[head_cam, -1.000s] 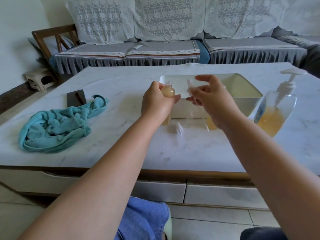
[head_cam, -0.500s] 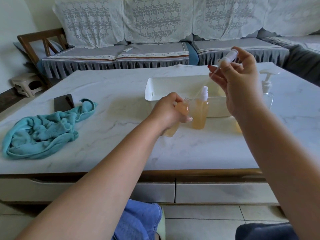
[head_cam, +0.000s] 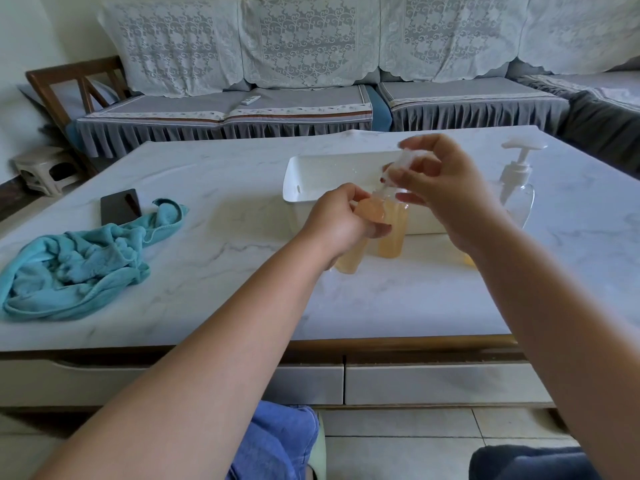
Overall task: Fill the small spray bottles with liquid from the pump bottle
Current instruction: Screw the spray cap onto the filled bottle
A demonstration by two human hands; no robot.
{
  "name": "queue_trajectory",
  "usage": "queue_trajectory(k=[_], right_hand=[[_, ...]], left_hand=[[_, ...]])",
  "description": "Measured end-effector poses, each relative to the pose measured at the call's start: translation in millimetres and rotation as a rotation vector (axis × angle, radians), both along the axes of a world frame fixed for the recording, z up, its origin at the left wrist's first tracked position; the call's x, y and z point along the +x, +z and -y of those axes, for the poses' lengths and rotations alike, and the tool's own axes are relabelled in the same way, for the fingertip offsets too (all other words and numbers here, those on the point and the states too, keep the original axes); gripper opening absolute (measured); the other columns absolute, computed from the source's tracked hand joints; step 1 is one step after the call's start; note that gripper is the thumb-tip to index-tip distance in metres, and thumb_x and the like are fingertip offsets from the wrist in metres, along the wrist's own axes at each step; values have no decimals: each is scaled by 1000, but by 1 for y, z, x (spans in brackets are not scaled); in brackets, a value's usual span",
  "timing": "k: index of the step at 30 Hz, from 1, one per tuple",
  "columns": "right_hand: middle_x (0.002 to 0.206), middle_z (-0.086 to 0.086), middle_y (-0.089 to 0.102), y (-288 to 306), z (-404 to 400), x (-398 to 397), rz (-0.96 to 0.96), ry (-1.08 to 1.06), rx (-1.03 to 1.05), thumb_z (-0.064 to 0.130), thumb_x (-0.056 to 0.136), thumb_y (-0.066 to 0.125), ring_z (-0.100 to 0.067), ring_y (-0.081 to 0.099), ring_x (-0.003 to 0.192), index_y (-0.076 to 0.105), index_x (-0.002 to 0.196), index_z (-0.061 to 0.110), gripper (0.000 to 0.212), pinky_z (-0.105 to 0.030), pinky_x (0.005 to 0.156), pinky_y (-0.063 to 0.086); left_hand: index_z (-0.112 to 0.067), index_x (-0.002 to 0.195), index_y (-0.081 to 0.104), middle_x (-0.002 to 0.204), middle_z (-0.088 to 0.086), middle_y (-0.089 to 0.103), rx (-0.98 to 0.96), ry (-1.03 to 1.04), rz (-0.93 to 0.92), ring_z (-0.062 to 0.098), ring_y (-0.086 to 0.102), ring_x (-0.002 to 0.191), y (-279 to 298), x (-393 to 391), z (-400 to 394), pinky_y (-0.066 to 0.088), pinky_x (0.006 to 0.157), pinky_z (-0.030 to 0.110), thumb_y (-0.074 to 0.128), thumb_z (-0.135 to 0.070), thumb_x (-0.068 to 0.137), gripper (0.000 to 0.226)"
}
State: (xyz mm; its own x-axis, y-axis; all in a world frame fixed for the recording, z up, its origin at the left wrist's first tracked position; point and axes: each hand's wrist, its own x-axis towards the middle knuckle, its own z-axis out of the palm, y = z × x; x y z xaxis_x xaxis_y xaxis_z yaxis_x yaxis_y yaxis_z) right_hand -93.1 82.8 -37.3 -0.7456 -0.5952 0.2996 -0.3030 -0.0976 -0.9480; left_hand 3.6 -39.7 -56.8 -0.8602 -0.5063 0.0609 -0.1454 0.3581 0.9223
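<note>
My left hand (head_cam: pixel 337 223) grips a small clear spray bottle (head_cam: pixel 370 212) full of amber liquid, standing on the marble table (head_cam: pixel 242 216). My right hand (head_cam: pixel 440 188) pinches a white spray cap (head_cam: pixel 403 161), blurred by motion, just above the bottle's neck. A second filled small bottle (head_cam: pixel 391 233) stands right behind the held one. The pump bottle (head_cam: pixel 517 192) with a white pump head stands to the right, partly hidden by my right forearm.
A white plastic tray (head_cam: pixel 311 178) sits behind the bottles. A teal towel (head_cam: pixel 79 268) lies crumpled at the left with a dark phone (head_cam: pixel 119 209) behind it. A sofa runs along the far side of the table.
My right hand has come down with the spray cap from high above the tray to just over the held bottle's neck. My left hand keeps its hold on the bottle.
</note>
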Motion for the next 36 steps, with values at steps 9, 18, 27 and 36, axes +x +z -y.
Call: queue_trajectory(k=[9,18,27,36], right_hand=[[84,5,69,-1,-13,-3,-247,22,275,15,82,78,-18,69,83,69,100,25,23,-42,84,60],[87,-1,73,7,-30,-10,-267,-8,436,45,90,63,-12,67,81,71,93,13,33,-38,82,57],[71,-2,57,-3,-48,-27,-314,-163,503,46,78,77,-13,49,65,65,85,3,45,-31,62,38],[71,4,70,2,-71,-36,-345,-140,539,36,79,78,-8,60,63,70,87,10,29,-28,63,51]], left_hand=[[-14,99,63,83,-6,64,58,-56,-11,15,61,82,-5,-3,-10,49,76,28,84,-6,66,41],[-17,92,62,94,1,68,78,-70,-13,23,65,94,-7,-16,-30,53,89,39,84,-8,66,35],[-17,90,67,100,-1,71,59,-19,-7,22,66,95,-18,-32,-53,54,90,42,87,-13,62,34],[-18,97,64,112,-2,68,-3,5,-17,18,65,94,-23,-45,-73,54,86,40,88,-21,64,41]])
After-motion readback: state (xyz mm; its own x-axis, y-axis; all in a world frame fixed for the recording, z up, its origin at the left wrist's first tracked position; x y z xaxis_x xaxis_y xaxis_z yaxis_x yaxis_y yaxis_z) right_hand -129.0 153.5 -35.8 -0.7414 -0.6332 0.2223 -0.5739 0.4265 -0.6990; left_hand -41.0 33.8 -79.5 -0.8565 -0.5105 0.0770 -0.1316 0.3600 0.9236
